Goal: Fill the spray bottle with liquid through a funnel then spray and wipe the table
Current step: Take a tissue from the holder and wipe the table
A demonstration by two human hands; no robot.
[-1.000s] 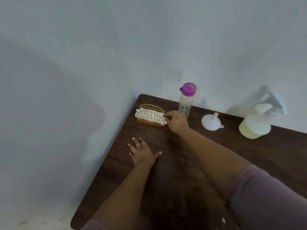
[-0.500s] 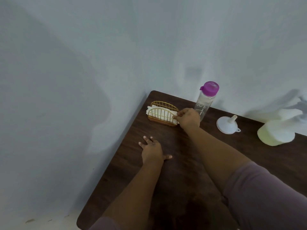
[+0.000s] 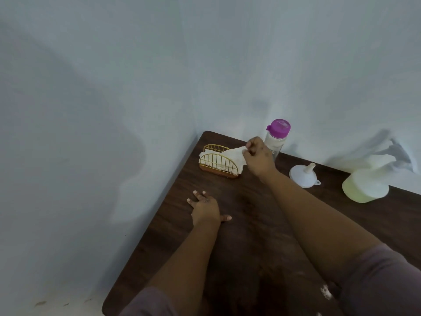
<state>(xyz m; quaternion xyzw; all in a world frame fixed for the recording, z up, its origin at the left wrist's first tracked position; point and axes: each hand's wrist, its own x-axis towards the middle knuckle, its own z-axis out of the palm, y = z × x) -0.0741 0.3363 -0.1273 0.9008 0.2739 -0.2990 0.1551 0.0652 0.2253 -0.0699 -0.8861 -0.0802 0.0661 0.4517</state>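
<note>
Pale blue-grey walls meeting in a corner, with a dark wood-grain table pushed into it. Far left on the table, close to the corner: a gold wire napkin holder with a brown base, holding white napkins. Right hand raised just above and to the right of the holder, thumb and fingers pinching the upper edge of one napkin, which stretches up out of the wires toward the fingers. Directly behind that hand, near the back wall: an upright clear bottle with a purple cap, its lower part hidden by the hand. To the right of the bottle, apart from it: a white funnel resting wide mouth down, spout pointing up and tilted slightly right, small tab at its rim toward the right. Further right, near the frame edge: the spray bottle, blurred, round body pale yellow-green, white sprayer head above, casting a shadow on the wall. Left hand flat on the table nearer the front left edge, fingers straight and spread, thumb out to the right, holding nothing. Both forearms bare, mauve sleeves at the bottom of the frame. White specks on the table beside the right sleeve.
</note>
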